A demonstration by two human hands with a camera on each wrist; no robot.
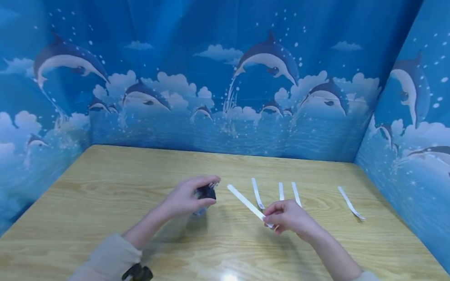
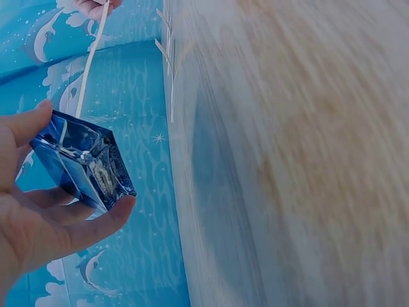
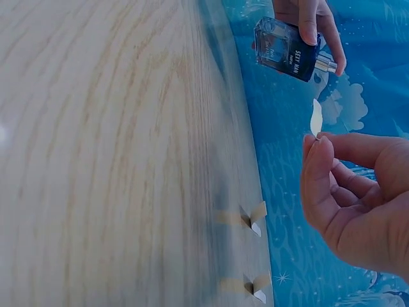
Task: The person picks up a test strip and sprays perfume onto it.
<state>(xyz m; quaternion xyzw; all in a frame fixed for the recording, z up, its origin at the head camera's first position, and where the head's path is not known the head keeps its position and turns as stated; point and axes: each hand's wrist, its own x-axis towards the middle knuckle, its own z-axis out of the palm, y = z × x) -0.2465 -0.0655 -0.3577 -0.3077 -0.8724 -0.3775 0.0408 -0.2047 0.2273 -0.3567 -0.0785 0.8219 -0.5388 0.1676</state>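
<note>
My left hand (image 1: 183, 196) holds a dark blue glass perfume bottle (image 1: 207, 192) above the table. One finger reaches the silver sprayer at the bottle's top. White lettering shows on the bottle's side (image 3: 295, 57) in the right wrist view, and its clear thick base (image 2: 102, 173) faces the left wrist camera. Between thumb and fingers, my right hand (image 1: 291, 219) pinches one end of a white paper test strip (image 1: 245, 200). The strip's free end points toward the bottle, with a gap between them.
Behind the right hand, several similar paper strips (image 1: 258, 193) lie on the wooden table (image 1: 130, 181), their ends bent up. One more strip (image 1: 350, 202) lies farther right. A blue dolphin-print curtain (image 1: 193, 128) borders the table at the back and sides.
</note>
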